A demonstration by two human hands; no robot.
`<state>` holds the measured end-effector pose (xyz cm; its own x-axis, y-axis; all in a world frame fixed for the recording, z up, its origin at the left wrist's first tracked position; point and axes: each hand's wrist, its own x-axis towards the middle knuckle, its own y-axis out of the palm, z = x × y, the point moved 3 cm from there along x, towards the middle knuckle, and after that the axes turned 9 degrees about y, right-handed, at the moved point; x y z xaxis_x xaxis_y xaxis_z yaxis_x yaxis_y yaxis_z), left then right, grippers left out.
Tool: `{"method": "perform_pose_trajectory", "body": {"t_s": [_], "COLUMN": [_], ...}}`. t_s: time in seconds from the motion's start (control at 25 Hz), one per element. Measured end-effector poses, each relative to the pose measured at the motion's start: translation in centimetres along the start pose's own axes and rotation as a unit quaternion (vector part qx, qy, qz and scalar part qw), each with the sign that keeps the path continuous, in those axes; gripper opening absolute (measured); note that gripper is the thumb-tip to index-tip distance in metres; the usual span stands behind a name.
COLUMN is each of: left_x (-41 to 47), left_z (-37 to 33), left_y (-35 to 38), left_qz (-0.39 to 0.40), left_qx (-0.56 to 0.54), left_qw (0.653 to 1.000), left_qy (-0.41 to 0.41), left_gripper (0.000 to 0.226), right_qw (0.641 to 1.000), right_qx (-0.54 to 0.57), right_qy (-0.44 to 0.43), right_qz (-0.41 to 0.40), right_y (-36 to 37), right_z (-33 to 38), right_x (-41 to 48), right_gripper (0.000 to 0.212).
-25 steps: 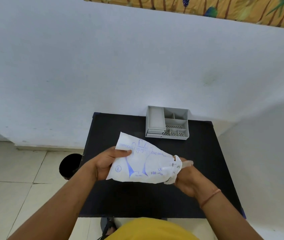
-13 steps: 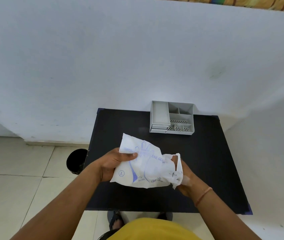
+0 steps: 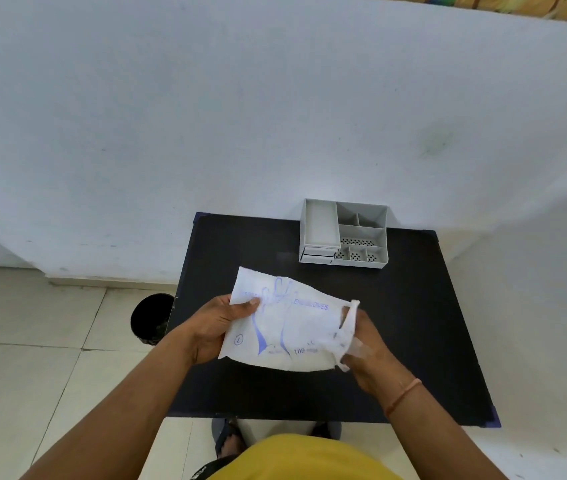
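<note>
A person holds a white printed bag (image 3: 289,332) above the near middle of a black tabletop (image 3: 413,323). The left hand (image 3: 218,327) pinches its left edge, thumb on top. The right hand (image 3: 366,348) grips the bunched opening on the right. A grey divided organiser (image 3: 344,235) sits at the far edge; its open compartments show nothing inside.

Right hand (image 3: 368,348) fingertips hidden by bag (image 3: 289,327); bag's small print blurred.
</note>
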<state>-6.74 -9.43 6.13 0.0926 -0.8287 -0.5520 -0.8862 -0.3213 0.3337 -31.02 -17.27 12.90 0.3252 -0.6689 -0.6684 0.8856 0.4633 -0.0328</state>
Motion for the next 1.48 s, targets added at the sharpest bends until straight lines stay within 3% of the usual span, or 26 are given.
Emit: {"method": "perform_pose_trajectory", "body": {"t_s": [0.12, 0.24, 0.32, 0.44, 0.56, 0.6, 0.72, 0.8, 0.84, 0.88, 0.92, 0.96, 1.04, 1.12, 1.24, 1.48], "left_x": [0.7, 1.1, 2.1, 4.2, 6.1, 6.5, 5.7, 4.5, 3.8, 3.3, 2.3, 1.6, 0.7, 0.4, 0.3, -0.4], "left_z": [0.6, 1.5, 2.8, 5.1, 7.0, 7.5, 6.1, 4.0, 2.5, 1.7, 1.1, 0.9, 0.2, -0.3, -0.3, -0.1], "left_y": [-2.7, -6.1, -8.5, -11.2, -11.5, -11.4, -9.2, -5.3, -2.8, -0.2, 2.8, 5.3, 8.8, 10.6, 11.5, 10.7], "left_qz": [-0.085, -0.196, -0.241, -0.285, -0.252, -0.246, -0.278, -0.247, -0.206, -0.151, -0.06, 0.018, 0.081, 0.059, 0.074, 0.16], "left_qx": [0.011, 0.06, 0.09, 0.123, 0.196, 0.273, 0.5, 0.519, 0.457, 0.335, 0.185, 0.062, -0.039, -0.036, -0.057, -0.186], "left_qw": [0.996, 0.979, 0.966, 0.95, 0.946, 0.929, 0.82, 0.811, 0.856, 0.924, 0.98, 0.998, 0.994, 0.994, 0.991, 0.968], "left_qy": [0.007, 0.011, 0.01, -0.026, -0.048, -0.049, 0.018, 0.109, 0.129, 0.109, 0.048, -0.003, -0.063, -0.083, -0.092, -0.057], "left_gripper": [0.031, 0.012, 0.012, 0.033, 0.046, 0.056, 0.085, 0.074, 0.059, 0.043, 0.031, 0.028, 0.034, 0.039, 0.053, 0.05], "right_qw": [0.976, 0.974, 0.981, 0.993, 0.997, 0.992, 0.963, 0.938, 0.924, 0.91, 0.902, 0.904, 0.938, 0.964, 0.97, 0.959], "right_qx": [-0.18, -0.166, -0.138, -0.067, 0.067, 0.124, 0.26, 0.331, 0.365, 0.396, 0.41, 0.4, 0.301, 0.211, 0.199, 0.245], "right_qy": [-0.042, -0.04, -0.043, -0.053, -0.041, -0.035, -0.005, 0.009, 0.021, 0.036, 0.061, 0.087, 0.138, 0.155, 0.139, 0.14], "right_qz": [-0.115, -0.146, -0.131, -0.075, -0.021, 0.004, 0.069, 0.102, 0.112, 0.116, 0.118, 0.12, 0.101, 0.055, 0.03, 0.041], "right_y": [-2.8, -5.1, -5.8, -5.7, -5.4, -5.3, -5.1, -5.0, -4.9, -4.7, -4.3, -3.8, -2.8, -2.9, -4.2, -6.4], "right_z": [1.5, 2.5, 2.7, 3.1, 3.2, 3.2, 2.8, 1.9, 1.1, 0.1, -0.9, -1.8, -3.3, -4.3, -4.4, -3.4], "right_x": [-0.2, -0.7, -0.8, -1.3, -1.7, -1.7, -1.6, -1.3, -1.1, -0.7, -0.4, -0.3, -0.2, -0.1, 0.2, 1.3], "right_gripper": [0.009, 0.016, 0.019, 0.021, 0.018, 0.023, 0.034, 0.056, 0.072, 0.085, 0.092, 0.092, 0.075, 0.055, 0.036, 0.035]}}
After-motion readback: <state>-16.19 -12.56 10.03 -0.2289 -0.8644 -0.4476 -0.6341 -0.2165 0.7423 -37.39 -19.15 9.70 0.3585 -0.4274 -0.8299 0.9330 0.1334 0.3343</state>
